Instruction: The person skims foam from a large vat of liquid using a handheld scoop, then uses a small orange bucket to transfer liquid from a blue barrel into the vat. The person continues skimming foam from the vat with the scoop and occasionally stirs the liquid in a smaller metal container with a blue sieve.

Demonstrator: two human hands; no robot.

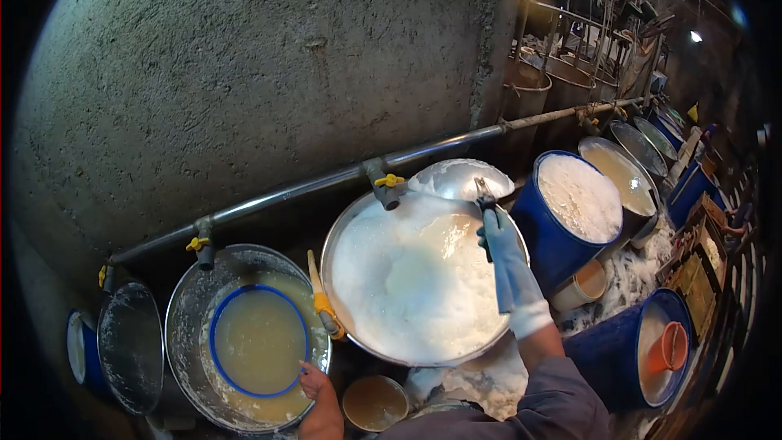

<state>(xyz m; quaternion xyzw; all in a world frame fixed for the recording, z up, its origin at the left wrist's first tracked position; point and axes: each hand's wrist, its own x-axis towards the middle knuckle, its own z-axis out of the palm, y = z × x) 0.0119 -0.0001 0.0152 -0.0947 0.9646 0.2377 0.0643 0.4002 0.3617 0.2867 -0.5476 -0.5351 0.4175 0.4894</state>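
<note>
Two hands are in view: nearest, the bare left hand reaches low, fingers bent at the edge of a blue-rimmed bowl inside a metal tub, though whether it grips cannot be told. Farther out, the right hand, blue-gloved, arm stretched forward, is wrapped around a wide metal scoop's partly hidden handle, beside white foam. Beyond, a pipe leads toward a dim, hard-to-read background.

A long blue glove is worn on the right hand, whitish at the cuff; higher up, dark grey is shown by the sleeve, and the left hand is seen bare!
</note>
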